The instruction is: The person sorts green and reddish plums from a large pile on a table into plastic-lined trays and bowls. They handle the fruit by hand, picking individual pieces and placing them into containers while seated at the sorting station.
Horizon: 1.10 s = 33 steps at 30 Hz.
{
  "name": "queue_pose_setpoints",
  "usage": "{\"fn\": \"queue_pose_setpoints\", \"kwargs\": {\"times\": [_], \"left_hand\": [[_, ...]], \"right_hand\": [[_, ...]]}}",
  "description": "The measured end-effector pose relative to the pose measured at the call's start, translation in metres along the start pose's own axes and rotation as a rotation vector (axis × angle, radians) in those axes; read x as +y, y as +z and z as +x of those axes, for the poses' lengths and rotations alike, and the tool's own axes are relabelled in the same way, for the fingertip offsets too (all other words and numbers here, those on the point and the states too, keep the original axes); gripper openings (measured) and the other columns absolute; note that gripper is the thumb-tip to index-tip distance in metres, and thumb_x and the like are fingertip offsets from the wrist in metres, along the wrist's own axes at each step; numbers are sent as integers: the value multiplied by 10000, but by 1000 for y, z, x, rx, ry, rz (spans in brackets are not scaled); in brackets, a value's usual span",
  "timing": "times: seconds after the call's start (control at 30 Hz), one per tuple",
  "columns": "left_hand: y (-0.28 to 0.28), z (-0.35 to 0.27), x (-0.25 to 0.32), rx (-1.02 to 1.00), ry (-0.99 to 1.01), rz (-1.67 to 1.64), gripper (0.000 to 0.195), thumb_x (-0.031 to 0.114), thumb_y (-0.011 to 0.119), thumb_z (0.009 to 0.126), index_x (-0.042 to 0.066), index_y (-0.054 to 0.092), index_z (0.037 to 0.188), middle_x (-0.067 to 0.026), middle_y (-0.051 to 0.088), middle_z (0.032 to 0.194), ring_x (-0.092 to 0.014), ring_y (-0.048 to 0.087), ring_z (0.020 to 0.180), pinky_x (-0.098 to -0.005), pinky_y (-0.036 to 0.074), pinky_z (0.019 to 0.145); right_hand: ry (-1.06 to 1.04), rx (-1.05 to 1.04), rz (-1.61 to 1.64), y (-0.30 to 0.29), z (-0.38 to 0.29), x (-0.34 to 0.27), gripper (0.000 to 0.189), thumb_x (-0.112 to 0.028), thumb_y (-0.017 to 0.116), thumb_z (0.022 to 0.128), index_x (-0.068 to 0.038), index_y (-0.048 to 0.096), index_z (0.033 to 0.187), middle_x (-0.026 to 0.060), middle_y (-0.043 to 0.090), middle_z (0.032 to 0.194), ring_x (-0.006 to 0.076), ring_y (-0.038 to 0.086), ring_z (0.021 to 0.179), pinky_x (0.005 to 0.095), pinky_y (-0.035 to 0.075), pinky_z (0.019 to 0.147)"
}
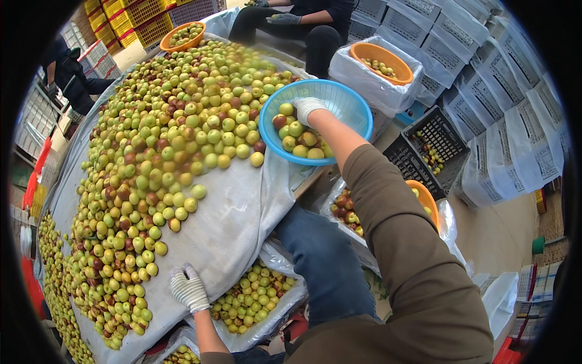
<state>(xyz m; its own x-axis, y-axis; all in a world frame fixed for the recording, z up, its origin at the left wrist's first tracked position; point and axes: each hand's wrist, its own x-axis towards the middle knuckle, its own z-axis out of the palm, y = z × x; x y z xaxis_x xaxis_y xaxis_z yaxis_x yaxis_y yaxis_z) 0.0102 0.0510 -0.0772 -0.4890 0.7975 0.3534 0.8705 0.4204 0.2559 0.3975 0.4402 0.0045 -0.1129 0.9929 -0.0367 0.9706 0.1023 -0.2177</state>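
My right hand (310, 110), in a white knit glove, reaches inside a blue plastic colander (348, 102). Green and reddish-brown jujubes (298, 136) fill the near-left side of that colander. The glove hides my fingertips, so whether they grip a fruit cannot be seen. My left hand (190, 287), in a striped white glove, rests on the grey cloth (227, 218) over the table, close to its near edge. No fruit shows in it. Left of and beyond it spreads a large heap of jujubes (182, 118). The colander sits at the table's right edge.
Below the table edge stand plastic-lined crates of jujubes (254, 295) and redder ones (345, 211). Orange baskets (382, 61) and a black crate (427, 152) lie right. Stacked lined crates (500, 141) wall that side. A gloved co-worker (291, 22) sits across the table.
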Motion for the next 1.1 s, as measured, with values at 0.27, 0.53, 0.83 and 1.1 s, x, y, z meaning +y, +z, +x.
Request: {"fn": "queue_pose_setpoints", "kwargs": {"times": [0.27,0.53,0.83,1.1], "left_hand": [[6,-3,-7,14,7,11,199,213,667,848,42,608,765,-173,614,799,-352,602,746,-480,486,703],[4,-3,-7,16,23,-33,192,207,664,843,42,622,754,-179,638,826,-357,613,746,-467,503,710],[5,-2,-4,42,33,-22,210,201,659,849,27,603,745,-170,614,791,-365,592,720,-478,487,693],[0,-2,0,31,26,-27,219,180,645,860,16,590,727,-176,602,778,-366,578,719,-478,472,696]], "right_hand": [[-161,-402,58,-28,-17,29,465,-38,678,783,-164,589,1221,116,648,1052,270,629,979,375,501,870],[-59,-174,966,-53,-56,35,637,-4,681,753,-115,501,1354,167,564,1285,297,630,1118,341,579,812],[-211,-305,1566,-61,-98,29,552,55,685,788,-61,505,1297,164,568,1166,251,651,995,299,543,917],[-154,-379,1926,-76,-146,25,469,-412,749,855,-58,538,1079,44,572,872,93,552,638,169,506,549]]}}
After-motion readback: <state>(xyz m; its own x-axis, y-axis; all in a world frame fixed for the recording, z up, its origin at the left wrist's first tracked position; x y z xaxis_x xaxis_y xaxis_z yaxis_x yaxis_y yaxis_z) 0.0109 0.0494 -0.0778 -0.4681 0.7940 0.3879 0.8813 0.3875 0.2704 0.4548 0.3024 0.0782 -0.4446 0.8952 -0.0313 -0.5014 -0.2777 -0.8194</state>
